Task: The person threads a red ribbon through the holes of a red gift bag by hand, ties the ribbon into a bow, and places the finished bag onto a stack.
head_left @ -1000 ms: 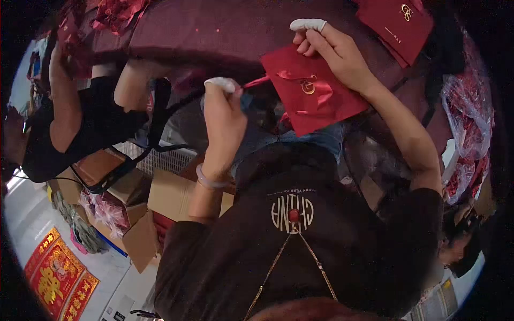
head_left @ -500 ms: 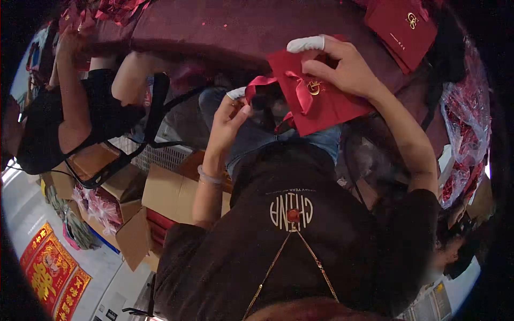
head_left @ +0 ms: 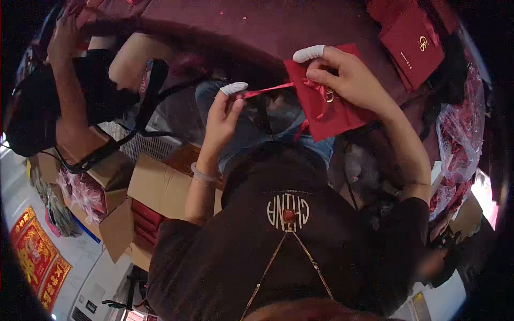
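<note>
A red gift bag (head_left: pixel 342 120) with a gold emblem hangs above my lap. My right hand (head_left: pixel 353 77) grips its upper part, thumb on the front, a white finger cot on the index finger. From the bag a pink-red ribbon (head_left: pixel 270 90) stretches nearly straight to my left hand (head_left: pixel 225 112). There the thumb and a finger in a white cot pinch the ribbon's end. Another ribbon end dangles at the bag's lower left.
More red bags (head_left: pixel 412 53) lie stacked on the dark red tablecloth (head_left: pixel 214 27) at the right. A co-worker (head_left: pixel 69 101) sits on the left. An open cardboard box (head_left: pixel 160 184) with red items stands beside me. Clear plastic wrapping (head_left: pixel 460 134) hangs at the right.
My left hand has drawn the ribbon taut; it was slack and curled before. The bag and my right hand appear slightly further right, as the view shifted.
</note>
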{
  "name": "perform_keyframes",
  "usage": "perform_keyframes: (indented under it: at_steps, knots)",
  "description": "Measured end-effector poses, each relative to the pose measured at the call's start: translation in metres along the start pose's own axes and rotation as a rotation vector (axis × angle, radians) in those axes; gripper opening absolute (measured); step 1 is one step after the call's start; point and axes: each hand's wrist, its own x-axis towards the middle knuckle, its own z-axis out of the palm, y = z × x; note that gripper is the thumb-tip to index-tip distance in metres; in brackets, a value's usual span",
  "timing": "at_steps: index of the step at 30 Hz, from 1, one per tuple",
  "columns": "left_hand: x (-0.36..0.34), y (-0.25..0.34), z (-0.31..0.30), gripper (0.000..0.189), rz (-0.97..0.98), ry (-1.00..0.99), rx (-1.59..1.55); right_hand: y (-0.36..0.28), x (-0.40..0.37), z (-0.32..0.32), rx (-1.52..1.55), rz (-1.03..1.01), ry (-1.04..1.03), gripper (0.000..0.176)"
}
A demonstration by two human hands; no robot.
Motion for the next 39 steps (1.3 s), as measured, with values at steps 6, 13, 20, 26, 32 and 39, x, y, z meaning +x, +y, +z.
perform_keyframes:
  at_steps: [6, 13, 20, 26, 32, 39]
  knots:
    - [-0.001, 0.001, -0.010, 0.020, 0.325, -0.026, 0.541, 0.011, -0.002, 0.000, 0.065, -0.047, 0.053, 0.027]
    - [-0.010, 0.015, -0.007, 0.014, -0.140, -0.166, 0.013, 0.011, -0.006, -0.003, -0.016, -0.128, 0.036, 0.028]
    - [-0.017, 0.012, 0.014, 0.017, -0.195, -0.209, -0.217, 0.010, -0.008, -0.005, -0.176, -0.192, 0.006, 0.036]
    - [-0.013, 0.003, 0.006, 0.017, -0.124, -0.139, -0.181, 0.005, -0.005, -0.008, -0.187, -0.179, -0.030, 0.038]
    - [-0.010, -0.001, 0.003, 0.016, -0.138, -0.127, -0.170, 0.005, -0.006, -0.015, 0.142, 0.005, -0.172, 0.038]
    - [-0.007, 0.019, 0.022, 0.024, 0.466, 0.437, 0.584, 0.006, -0.008, -0.008, -0.318, -0.207, -0.049, 0.037]
